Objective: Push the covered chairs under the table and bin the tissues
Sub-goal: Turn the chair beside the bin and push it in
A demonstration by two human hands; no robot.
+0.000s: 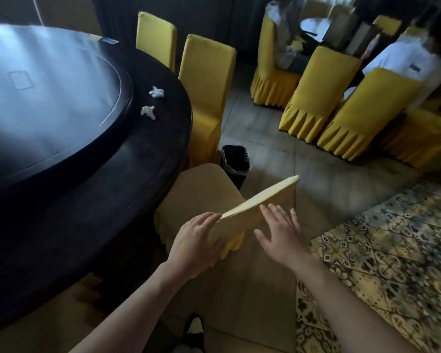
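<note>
It looked like a restaurant dining hall: a big round dark table with a glass turntable, chairs in yellow skirted covers, and diners seated around another table across the tiled floor.

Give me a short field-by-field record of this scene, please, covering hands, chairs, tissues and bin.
left hand: flat on the near chair's backrest, open
right hand: open, at the same backrest
near chair: yellow cover, seat mostly out from the table
table: dark, round
tissues: two crumpled, and, on the table
bin: black-lined, on the floor beyond the near chair
chairs beyond: two, close to the table
</note>
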